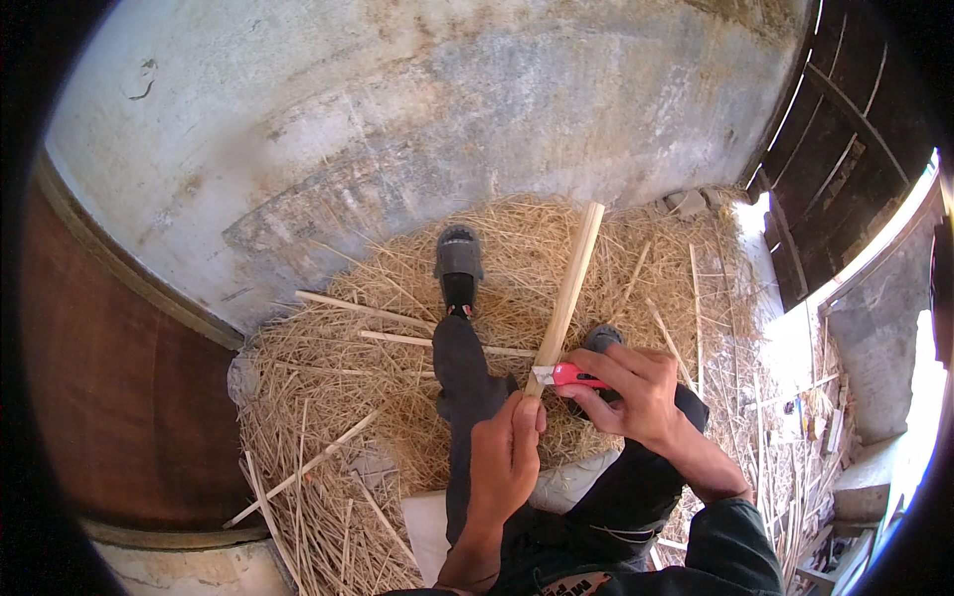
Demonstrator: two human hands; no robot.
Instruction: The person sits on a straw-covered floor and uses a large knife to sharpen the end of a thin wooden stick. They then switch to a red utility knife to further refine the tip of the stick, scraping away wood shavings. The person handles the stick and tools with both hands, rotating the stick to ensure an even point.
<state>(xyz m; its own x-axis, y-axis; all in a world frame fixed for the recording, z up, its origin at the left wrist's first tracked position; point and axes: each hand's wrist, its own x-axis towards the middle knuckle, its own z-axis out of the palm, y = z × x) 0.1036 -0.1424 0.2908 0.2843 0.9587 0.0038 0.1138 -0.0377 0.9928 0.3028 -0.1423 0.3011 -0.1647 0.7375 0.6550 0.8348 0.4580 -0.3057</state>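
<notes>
A long, pale wooden stick (569, 288) slants up and away between my knees. My left hand (505, 452) is closed around its near end, the thumb lying along the wood. In my right hand (636, 392) is a red utility knife (574, 375), gripped between thumb and fingers. Its blade (544, 374) rests against the stick just above my left hand. Part of the knife's handle is hidden under my right fingers.
Straw and shavings (388, 268) cover the floor around my feet, each in a dark sandal (458, 256). Loose sticks (308, 467) lie at the left. A stained wall (397, 119) rises ahead, a brown panel (129, 377) stands left, and dark boards (845, 129) stand far right.
</notes>
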